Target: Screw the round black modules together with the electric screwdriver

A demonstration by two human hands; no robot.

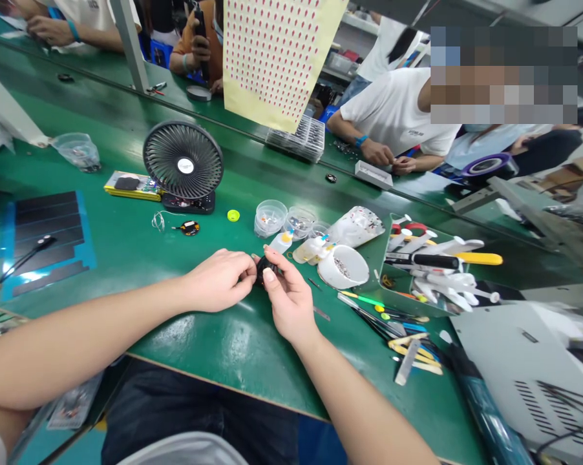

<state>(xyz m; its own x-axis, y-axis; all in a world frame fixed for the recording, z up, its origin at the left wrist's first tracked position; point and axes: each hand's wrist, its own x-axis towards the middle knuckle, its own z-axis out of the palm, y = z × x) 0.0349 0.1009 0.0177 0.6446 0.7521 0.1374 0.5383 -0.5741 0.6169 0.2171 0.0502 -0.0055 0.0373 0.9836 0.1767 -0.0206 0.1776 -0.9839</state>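
Both my hands meet over the green bench, pinching one small black round part between them. My left hand comes in from the left with its fingers curled on the part's left side. My right hand grips it from the right, thumb on top. Most of the part is hidden by my fingers. Just behind my hands lie small white dropper bottles and a white cup holding tiny parts.
A black desk fan stands behind my hands, with a round black-and-orange piece in front of it. Clear tubs, a tray of tools, loose tweezers and a grey box fill the right. Other people work across the bench.
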